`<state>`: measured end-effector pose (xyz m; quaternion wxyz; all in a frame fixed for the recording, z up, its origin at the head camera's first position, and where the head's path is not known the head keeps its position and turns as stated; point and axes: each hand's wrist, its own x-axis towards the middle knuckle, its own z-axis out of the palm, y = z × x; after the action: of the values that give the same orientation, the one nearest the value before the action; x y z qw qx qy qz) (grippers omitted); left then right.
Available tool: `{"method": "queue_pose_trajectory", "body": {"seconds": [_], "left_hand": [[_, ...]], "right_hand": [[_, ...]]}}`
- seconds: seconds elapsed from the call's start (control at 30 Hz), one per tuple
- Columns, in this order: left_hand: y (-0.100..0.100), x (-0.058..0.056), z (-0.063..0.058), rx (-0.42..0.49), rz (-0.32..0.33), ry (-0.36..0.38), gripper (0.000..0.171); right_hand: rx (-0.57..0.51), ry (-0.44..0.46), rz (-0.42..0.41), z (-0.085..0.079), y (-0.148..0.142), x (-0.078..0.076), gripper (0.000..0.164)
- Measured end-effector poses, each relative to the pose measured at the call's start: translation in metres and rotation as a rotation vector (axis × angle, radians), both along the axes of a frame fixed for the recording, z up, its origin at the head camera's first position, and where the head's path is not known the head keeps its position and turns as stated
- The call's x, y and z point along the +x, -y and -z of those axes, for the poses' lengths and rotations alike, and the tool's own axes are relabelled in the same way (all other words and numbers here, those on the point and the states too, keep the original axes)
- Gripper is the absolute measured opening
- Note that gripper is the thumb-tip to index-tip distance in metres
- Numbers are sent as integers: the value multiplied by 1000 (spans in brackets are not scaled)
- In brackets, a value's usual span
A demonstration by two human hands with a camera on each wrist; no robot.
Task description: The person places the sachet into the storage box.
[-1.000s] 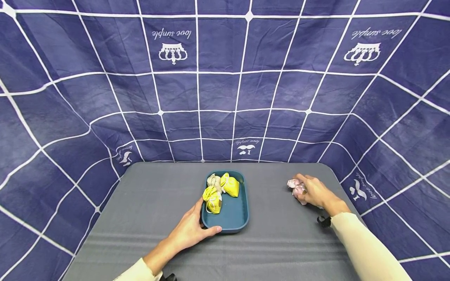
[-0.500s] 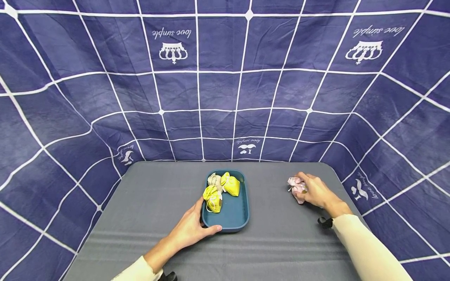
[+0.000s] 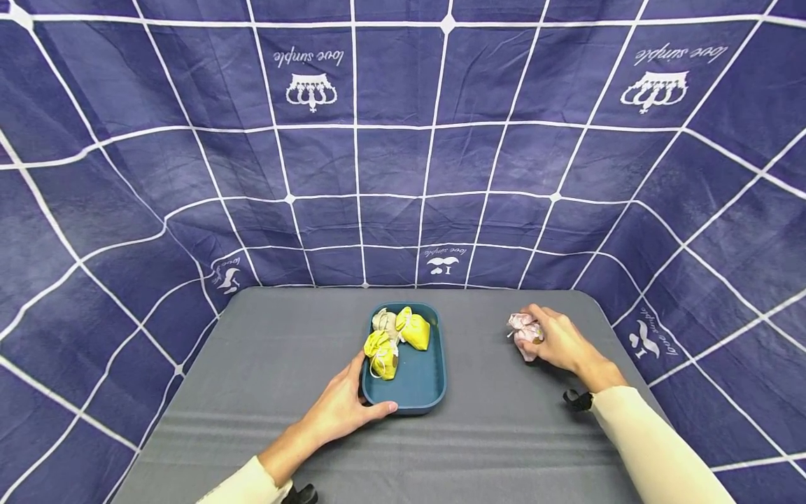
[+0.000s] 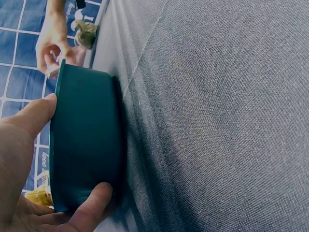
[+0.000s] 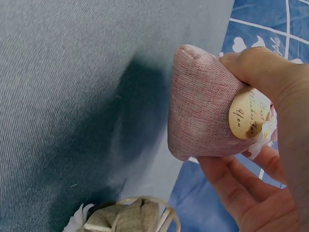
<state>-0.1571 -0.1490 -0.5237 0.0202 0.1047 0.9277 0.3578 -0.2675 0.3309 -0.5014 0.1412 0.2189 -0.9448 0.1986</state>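
My right hand (image 3: 562,344) grips a small pink drawstring sachet (image 5: 205,106) by its sides. A round "Best Wishes For You" tag (image 5: 245,113) shows on it, and in the right wrist view it hangs above the table with a shadow beneath. My left hand (image 3: 340,409) holds a blue plastic tray (image 3: 418,385) at its near left corner, thumb on the near rim and fingers along the left wall. Inside the tray lie a yellow sachet (image 3: 385,362) at the left, another yellow sachet (image 3: 413,332) at the back and a beige sachet (image 3: 383,322) at the back left.
A tan drawstring sachet (image 5: 126,217) lies on the table below my right hand, hidden by that hand in the head view. The grey cloth-covered table (image 3: 283,336) is enclosed by blue curtains (image 3: 390,161) with white grid lines at the back and sides.
My right hand has taken up the pink sachet and moved it slightly left and away from me. The left hand stays at the tray, whose contents have not shifted.
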Motion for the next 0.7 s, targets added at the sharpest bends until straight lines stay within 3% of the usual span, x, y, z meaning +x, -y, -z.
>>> {"method": "queue_pose_trajectory", "body": {"seconds": [0.43,0.7], "left_hand": [[0,-1,1,-1,4,-1,132],[-1,-1,0,-1,1,-8,132]], "right_hand": [[-29,-79,0,-6,17,6,53],[-47,-80,6,-10,27,11,53]]}}
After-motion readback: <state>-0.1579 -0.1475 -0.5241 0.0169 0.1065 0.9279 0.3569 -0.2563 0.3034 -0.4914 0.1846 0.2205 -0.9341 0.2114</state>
